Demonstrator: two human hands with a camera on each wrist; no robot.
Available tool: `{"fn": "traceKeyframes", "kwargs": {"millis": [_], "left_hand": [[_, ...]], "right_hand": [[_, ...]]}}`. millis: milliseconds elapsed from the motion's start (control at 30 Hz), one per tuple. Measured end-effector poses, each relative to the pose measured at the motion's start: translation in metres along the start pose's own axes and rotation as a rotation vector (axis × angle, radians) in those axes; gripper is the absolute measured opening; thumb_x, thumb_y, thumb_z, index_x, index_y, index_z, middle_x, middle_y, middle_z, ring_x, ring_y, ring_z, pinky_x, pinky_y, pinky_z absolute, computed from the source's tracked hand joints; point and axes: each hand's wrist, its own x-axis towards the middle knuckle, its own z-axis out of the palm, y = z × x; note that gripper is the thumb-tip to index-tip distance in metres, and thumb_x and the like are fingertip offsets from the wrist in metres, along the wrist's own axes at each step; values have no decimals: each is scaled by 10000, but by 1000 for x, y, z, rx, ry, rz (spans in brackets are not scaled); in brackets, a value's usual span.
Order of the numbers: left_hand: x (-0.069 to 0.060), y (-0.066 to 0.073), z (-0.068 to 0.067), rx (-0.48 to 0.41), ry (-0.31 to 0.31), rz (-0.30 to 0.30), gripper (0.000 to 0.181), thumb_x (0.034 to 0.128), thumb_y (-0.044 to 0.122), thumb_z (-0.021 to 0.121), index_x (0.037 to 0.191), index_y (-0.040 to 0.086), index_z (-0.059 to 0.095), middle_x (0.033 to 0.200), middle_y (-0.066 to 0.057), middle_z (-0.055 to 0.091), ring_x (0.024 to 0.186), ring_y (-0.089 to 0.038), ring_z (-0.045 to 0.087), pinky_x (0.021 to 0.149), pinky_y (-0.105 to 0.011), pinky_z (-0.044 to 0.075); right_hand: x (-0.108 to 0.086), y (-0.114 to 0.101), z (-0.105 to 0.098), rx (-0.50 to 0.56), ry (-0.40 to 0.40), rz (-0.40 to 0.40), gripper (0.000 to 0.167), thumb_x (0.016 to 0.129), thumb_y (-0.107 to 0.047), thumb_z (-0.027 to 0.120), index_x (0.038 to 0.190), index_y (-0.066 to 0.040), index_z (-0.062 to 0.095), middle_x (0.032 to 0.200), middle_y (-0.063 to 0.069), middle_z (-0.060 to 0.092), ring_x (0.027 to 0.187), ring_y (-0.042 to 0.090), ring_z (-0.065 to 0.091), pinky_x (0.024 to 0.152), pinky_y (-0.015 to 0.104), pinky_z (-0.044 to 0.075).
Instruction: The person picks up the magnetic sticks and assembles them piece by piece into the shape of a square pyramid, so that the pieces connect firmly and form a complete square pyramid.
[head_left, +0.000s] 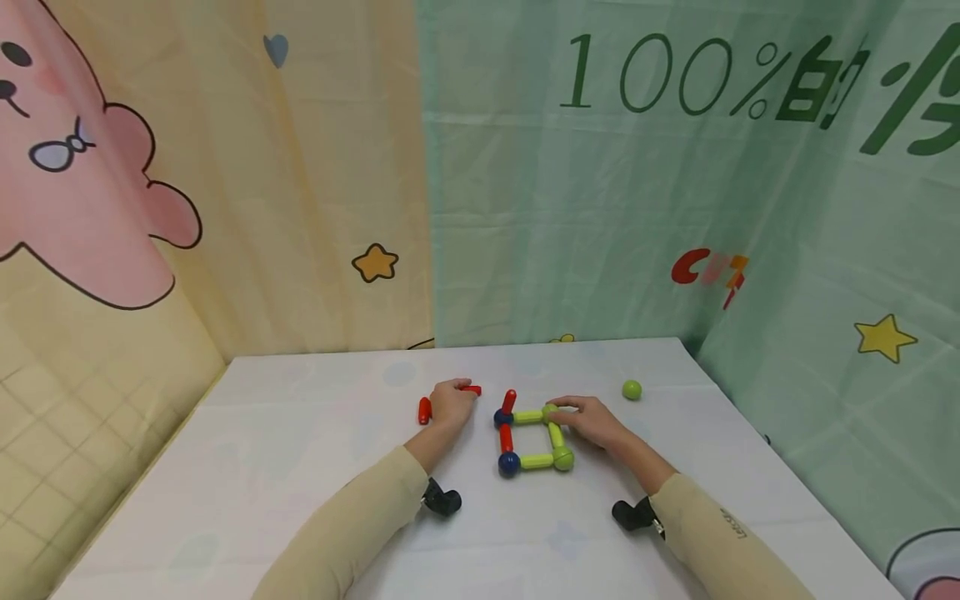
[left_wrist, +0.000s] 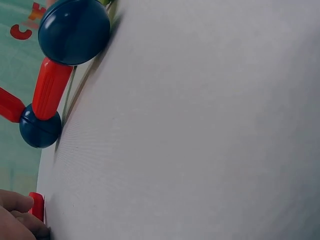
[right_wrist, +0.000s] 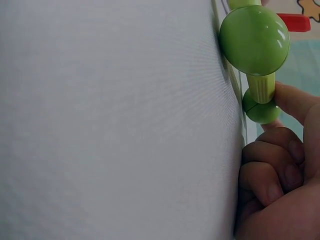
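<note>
A square frame of magnetic rods and balls lies on the table. Its left side is a red rod (head_left: 506, 438) between two blue balls (head_left: 509, 464); yellow-green rods (head_left: 536, 461) and green balls (right_wrist: 254, 40) form the rest. Another red rod (head_left: 509, 402) sticks up at an angle from the far blue ball (left_wrist: 40, 126). My right hand (head_left: 592, 421) holds the far right green ball (right_wrist: 261, 107) between thumb and forefinger, its other fingers curled. Left of the frame, my left hand (head_left: 452, 404) pinches a loose red rod (head_left: 472, 389) at the tabletop; its fingertips are partly hidden.
One more loose red rod (head_left: 424, 410) lies just left of my left hand. A single green ball (head_left: 632, 390) rests at the back right of the white table (head_left: 570, 533). Printed curtains (head_left: 315, 208) hang behind and beside the table.
</note>
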Motion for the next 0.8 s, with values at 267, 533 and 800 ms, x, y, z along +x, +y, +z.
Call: {"fn": "traceKeyframes", "kwargs": {"millis": [267, 533, 800], "left_hand": [[-1, -1, 4, 77, 0, -6, 218, 898, 16, 646, 1064, 64, 778, 1144, -121, 707, 1136, -304, 604, 922, -412, 553], [-10, 3, 6, 151, -62, 38, 127, 890, 91, 727, 995, 98, 798, 1000, -74, 746, 1040, -274, 627, 855, -379, 567], [-9, 3, 2, 153, -78, 53, 181, 857, 82, 754, 1034, 62, 787, 1068, -115, 726, 1022, -287, 620, 833, -382, 578]], "right_hand": [[-3, 0, 1, 29, 5, 7, 449, 893, -433, 736, 1268, -189, 708, 1097, 53, 630, 768, 169, 437, 638, 310, 355], [-7, -5, 3, 42, 4, 10, 429, 899, -408, 733, 1263, -182, 709, 867, 15, 521, 703, 159, 396, 610, 310, 329], [-4, -3, 2, 26, 17, 3, 424, 894, -431, 734, 1253, -205, 716, 804, -13, 484, 664, 146, 386, 595, 299, 332]]}}
